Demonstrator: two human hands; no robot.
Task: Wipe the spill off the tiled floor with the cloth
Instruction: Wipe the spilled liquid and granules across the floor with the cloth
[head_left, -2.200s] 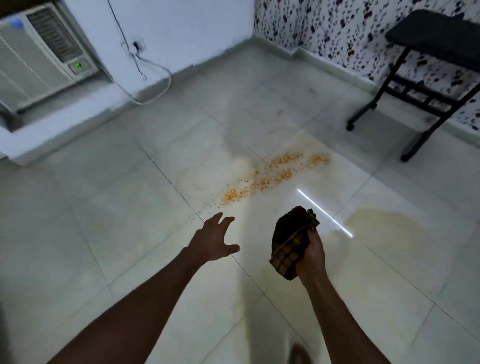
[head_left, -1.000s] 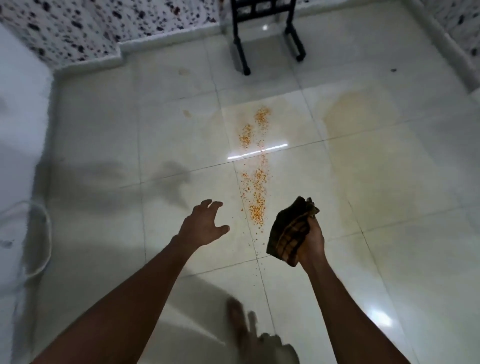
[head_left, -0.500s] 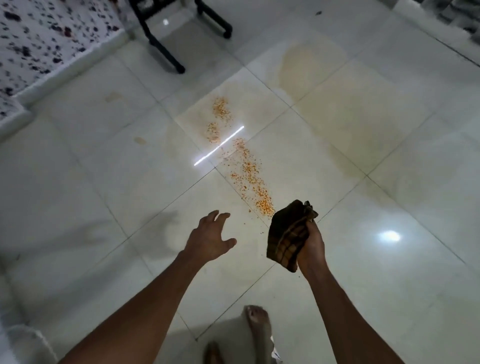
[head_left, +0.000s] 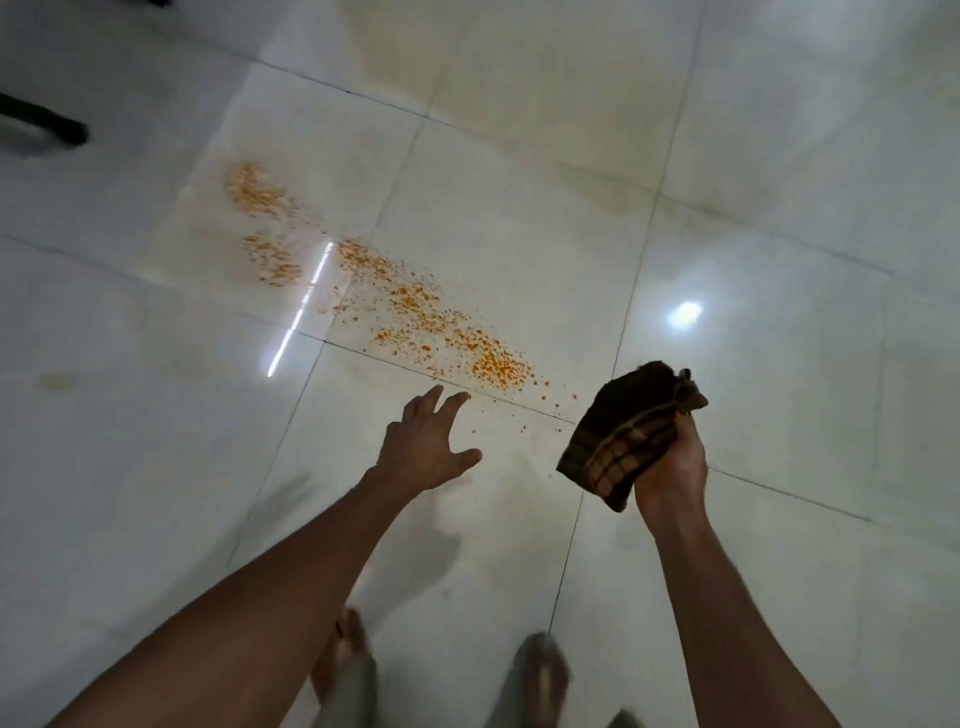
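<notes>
Right hand (head_left: 672, 467) grips bunched cloth (head_left: 626, 434); left hand (head_left: 423, 441) spread, empty. Advice: lower cloth flat, sweep spill (head_left: 395, 301) from 11 o'clock inward.

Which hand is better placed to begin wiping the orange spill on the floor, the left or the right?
Probably the right hand: it grips the cloth, raised just beside the near end of the orange spill. The left hand is spread open and holds nothing.

Head-worn view, steeply down over tiled floor (head_left: 779, 156).
</notes>
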